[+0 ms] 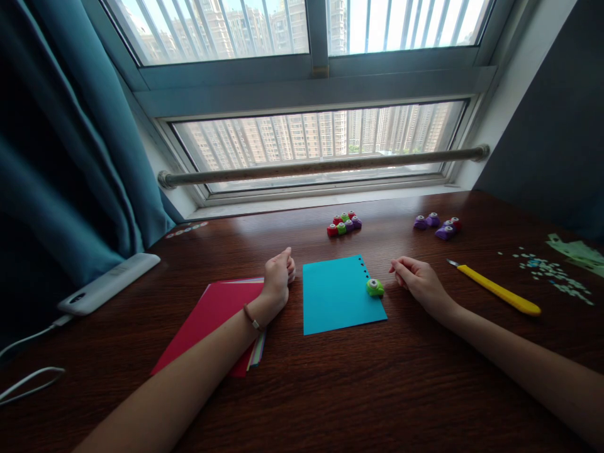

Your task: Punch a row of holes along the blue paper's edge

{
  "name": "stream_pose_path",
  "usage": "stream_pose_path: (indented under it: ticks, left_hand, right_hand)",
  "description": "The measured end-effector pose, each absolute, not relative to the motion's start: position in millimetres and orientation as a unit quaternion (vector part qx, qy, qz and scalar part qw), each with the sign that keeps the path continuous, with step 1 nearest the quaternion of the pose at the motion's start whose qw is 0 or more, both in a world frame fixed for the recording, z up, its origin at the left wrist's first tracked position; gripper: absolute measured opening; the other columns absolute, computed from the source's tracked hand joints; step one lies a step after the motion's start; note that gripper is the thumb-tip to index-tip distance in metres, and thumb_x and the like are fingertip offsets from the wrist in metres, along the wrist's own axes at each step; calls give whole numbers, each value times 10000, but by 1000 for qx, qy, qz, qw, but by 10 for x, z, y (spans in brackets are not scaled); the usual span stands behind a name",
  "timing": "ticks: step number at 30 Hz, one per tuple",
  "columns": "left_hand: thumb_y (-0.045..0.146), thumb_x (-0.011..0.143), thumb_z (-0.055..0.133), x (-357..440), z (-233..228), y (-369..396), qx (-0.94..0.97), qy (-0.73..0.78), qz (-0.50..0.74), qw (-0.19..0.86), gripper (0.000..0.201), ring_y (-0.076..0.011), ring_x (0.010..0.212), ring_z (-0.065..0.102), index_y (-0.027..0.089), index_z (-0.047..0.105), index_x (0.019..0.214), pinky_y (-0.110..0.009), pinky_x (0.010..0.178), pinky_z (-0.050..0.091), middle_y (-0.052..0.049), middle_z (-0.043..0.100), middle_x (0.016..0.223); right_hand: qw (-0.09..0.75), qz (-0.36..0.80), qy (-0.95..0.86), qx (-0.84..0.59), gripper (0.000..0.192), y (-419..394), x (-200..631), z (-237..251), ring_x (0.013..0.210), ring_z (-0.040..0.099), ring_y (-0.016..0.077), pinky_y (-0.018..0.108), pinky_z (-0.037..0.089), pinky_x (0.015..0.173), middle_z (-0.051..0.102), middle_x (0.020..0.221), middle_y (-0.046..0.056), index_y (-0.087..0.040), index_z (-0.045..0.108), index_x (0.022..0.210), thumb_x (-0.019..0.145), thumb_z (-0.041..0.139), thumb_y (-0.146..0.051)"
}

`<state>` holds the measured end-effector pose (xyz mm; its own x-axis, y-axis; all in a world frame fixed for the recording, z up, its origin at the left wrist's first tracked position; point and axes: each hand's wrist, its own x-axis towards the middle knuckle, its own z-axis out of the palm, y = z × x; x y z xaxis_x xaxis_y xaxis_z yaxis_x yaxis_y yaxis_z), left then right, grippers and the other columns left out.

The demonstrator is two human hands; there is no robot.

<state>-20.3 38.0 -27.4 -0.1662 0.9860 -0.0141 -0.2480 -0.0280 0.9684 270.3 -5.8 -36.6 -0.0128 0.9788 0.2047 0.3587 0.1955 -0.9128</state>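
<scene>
A blue sheet of paper (337, 299) lies flat on the table between my hands, with a row of small punched holes along its upper right edge. On that edge, below the holes, sits a green craft punch (375, 287). My left hand (278, 277) rests as a closed fist at the sheet's left, over the corner of a stack of coloured paper (219, 321) with red on top. To the right of the punch, not touching it, my right hand (415, 278) lies with its fingers curled together. Neither hand shows anything held.
Several small craft punches (344, 225) stand grouped at the back, with more purple and red punches (434, 223) farther right. A yellow-handled craft knife (500, 289) lies right of my right hand. Paper bits (557, 277) are scattered beyond it. A white power bank (111, 283) with a cable lies left.
</scene>
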Motion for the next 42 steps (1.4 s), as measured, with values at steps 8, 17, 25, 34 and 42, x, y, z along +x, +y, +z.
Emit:
stream_pose_path:
  ticks: [8, 17, 25, 34, 42]
  left_hand:
    - [328, 754, 541, -194, -259, 373, 390, 472, 603, 511, 411, -31, 283, 213, 186, 284, 466, -174, 313, 135, 82, 257, 365]
    - [348, 755, 549, -198, -264, 379, 390, 472, 601, 515, 421, -29, 284, 204, 188, 278, 476, -173, 312, 126, 85, 253, 368]
    - [331, 754, 543, -204, -277, 380, 390, 470, 605, 512, 411, -30, 286, 205, 185, 284, 470, -175, 315, 130, 82, 260, 365]
    - [327, 751, 547, -199, -263, 372, 390, 468, 606, 512, 408, -30, 285, 208, 185, 285, 471, -177, 315, 125, 83, 260, 366]
    - [325, 754, 543, -212, -283, 386, 389, 465, 606, 515, 403, -32, 284, 206, 185, 289, 474, -174, 313, 127, 84, 261, 365]
  right_hand:
    - [453, 344, -624, -535, 351, -58, 2712, -377, 461, 371, 100, 231, 286, 460, 435, 499, -23, -156, 572, 720, 858, 466, -461]
    - [453, 348, -625, -532, 357, -55, 2703, -364, 462, 368, 103, 235, 281, 464, 429, 497, -24, -153, 571, 723, 854, 464, -468]
    - [455, 348, -624, -531, 340, -49, 2710, -377, 465, 368, 100, 237, 284, 473, 431, 498, -24, -155, 566, 719, 860, 468, -449]
    - [455, 356, -621, -530, 339, -57, 2714, -380, 464, 358, 96, 236, 277, 470, 424, 498, -28, -153, 566, 730, 863, 467, -449]
    - [456, 353, -623, -529, 344, -56, 2707, -373, 468, 367, 95, 234, 284, 475, 428, 498, -25, -149, 565, 720, 863, 467, -447]
